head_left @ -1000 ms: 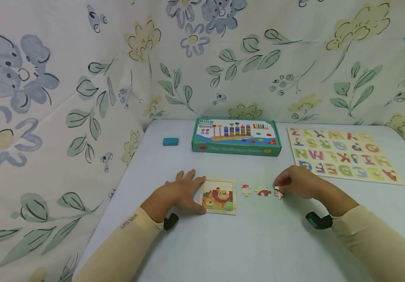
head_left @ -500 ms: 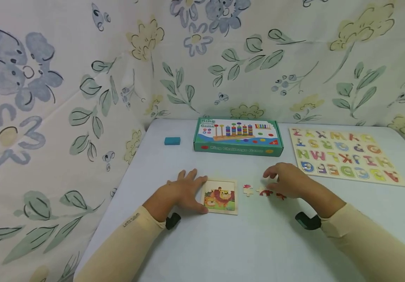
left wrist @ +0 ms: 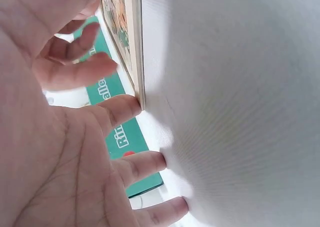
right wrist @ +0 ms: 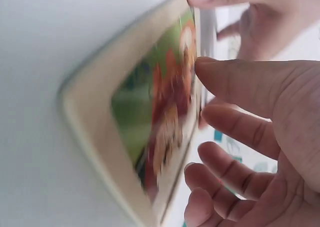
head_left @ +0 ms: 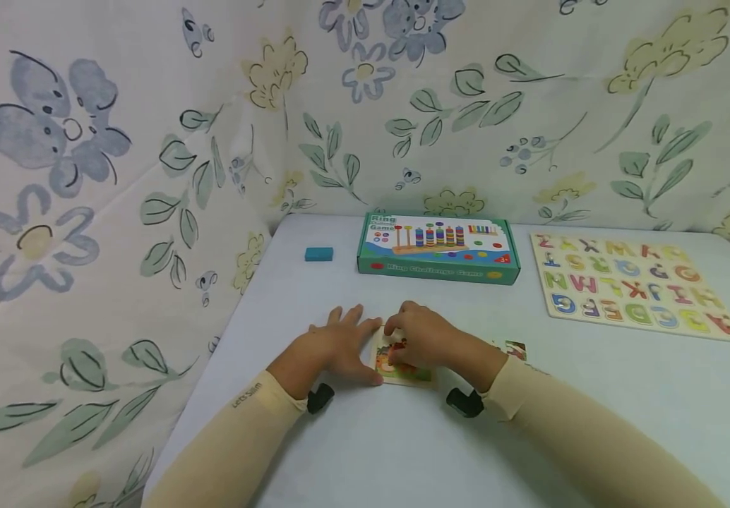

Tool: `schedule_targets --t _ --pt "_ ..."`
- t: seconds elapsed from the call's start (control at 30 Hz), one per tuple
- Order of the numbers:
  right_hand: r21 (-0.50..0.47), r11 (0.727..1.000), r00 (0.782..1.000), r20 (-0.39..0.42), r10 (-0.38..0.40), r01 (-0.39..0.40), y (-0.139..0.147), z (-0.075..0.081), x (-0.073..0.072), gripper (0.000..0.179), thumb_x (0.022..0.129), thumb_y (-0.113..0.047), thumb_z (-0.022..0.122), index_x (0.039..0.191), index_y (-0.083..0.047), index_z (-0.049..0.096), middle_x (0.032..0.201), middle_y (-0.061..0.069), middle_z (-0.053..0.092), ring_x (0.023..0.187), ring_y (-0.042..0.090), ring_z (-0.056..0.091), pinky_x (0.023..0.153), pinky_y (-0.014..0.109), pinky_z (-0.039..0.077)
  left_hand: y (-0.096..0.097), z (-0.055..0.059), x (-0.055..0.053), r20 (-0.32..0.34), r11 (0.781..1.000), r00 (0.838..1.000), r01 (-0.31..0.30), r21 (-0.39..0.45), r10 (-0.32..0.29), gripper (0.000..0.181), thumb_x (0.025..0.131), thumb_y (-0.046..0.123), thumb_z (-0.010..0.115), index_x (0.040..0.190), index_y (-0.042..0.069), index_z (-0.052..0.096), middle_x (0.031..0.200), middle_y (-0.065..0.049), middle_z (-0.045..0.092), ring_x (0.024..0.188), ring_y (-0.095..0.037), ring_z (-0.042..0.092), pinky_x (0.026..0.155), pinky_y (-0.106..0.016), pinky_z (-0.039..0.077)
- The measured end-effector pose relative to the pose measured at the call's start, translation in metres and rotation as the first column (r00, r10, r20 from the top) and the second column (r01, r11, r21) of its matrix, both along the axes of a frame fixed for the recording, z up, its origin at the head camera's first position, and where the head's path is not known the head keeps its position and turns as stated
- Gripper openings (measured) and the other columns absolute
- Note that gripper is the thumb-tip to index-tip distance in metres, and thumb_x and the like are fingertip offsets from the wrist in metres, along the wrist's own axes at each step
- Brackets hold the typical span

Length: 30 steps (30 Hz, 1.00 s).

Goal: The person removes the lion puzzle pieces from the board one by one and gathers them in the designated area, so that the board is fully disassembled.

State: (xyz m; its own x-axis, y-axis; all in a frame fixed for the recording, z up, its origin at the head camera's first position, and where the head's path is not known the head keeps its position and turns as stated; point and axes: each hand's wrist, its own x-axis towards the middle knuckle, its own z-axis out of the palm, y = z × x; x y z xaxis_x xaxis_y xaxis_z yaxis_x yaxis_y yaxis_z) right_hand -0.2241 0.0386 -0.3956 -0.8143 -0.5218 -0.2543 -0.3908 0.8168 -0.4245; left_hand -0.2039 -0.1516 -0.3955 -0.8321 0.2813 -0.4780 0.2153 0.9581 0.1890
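A small square wooden tray puzzle with a lion picture lies flat on the table. My left hand rests at its left side with fingers spread; in the left wrist view a fingertip touches the corner of the puzzle's wooden edge. Over the puzzle is my right hand, its fingers loosely bent. The right wrist view shows no piece between its thumb and fingers, above the lion picture. A loose jigsaw piece lies to the right, partly behind my right forearm, which hides the area beside it.
A green Ring Challenge Game box stands behind the puzzle. A blue block lies at the back left, and an alphabet board at the back right. Floral cloth hangs behind the white table.
My right hand has left the loose pieces and moved left over the tray puzzle. The left hand has stayed at the puzzle's side. The head view has shifted slightly.
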Motion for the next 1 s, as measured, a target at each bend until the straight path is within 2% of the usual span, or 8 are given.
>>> schedule_targets --t 0.23,0.47,0.63,0.8,1.0 --pt "-0.036 0.998 0.999 -0.005 0.051 -0.051 -0.010 -0.005 0.001 0.029 0.087 -0.027 0.084 0.113 -0.017 0.076 0.107 0.002 0.060 0.093 0.018 0.054 0.088 0.036 0.052 0.001 -0.002 -0.001 -0.006 1.000 1.000 -0.002 -0.002 0.002 0.104 0.077 0.067 0.078 0.162 0.037 0.025 0.173 -0.005 0.010 0.157 -0.043 0.006 0.110 -0.080 0.024" --pt "-0.070 0.997 0.999 -0.038 0.018 -0.021 -0.012 -0.012 0.005 0.025 0.086 -0.025 0.085 0.108 -0.018 0.074 0.110 0.001 0.061 0.100 0.018 0.054 0.091 0.034 0.053 0.000 -0.001 -0.001 -0.007 1.000 1.000 -0.006 -0.007 0.006 0.102 0.078 0.066 0.078 0.162 0.037 0.027 0.173 -0.006 0.010 0.157 -0.044 0.007 0.109 -0.080 0.024" --pt "-0.108 0.994 0.998 -0.065 -0.013 0.006 -0.012 -0.012 0.009 0.028 0.085 -0.023 0.086 0.108 -0.016 0.071 0.102 -0.003 0.066 0.100 0.018 0.054 0.094 0.035 0.052 0.001 -0.002 -0.001 -0.007 1.000 1.000 -0.004 -0.008 0.004 0.102 0.077 0.065 0.078 0.161 0.036 0.028 0.173 -0.006 0.011 0.157 -0.044 0.008 0.109 -0.080 0.024" --pt "-0.201 0.979 0.997 -0.060 -0.045 0.032 -0.009 -0.012 0.011 0.021 0.089 -0.015 0.081 0.108 -0.017 0.071 0.092 -0.006 0.066 0.093 0.017 0.056 0.090 0.035 0.052 0.000 -0.002 -0.002 -0.001 1.000 1.000 -0.011 -0.005 0.011 0.102 0.077 0.065 0.079 0.161 0.036 0.028 0.173 -0.006 0.010 0.157 -0.044 0.007 0.110 -0.080 0.023" --pt "-0.288 0.957 1.000 -0.007 -0.015 0.012 0.002 -0.005 0.007 0.015 0.093 -0.012 0.076 0.107 -0.017 0.074 0.089 -0.009 0.067 0.087 0.014 0.059 0.082 0.030 0.055 0.001 -0.001 -0.002 0.000 1.000 1.000 -0.010 -0.011 0.010 0.102 0.077 0.065 0.078 0.161 0.036 0.028 0.173 -0.007 0.011 0.157 -0.045 0.007 0.109 -0.081 0.023"
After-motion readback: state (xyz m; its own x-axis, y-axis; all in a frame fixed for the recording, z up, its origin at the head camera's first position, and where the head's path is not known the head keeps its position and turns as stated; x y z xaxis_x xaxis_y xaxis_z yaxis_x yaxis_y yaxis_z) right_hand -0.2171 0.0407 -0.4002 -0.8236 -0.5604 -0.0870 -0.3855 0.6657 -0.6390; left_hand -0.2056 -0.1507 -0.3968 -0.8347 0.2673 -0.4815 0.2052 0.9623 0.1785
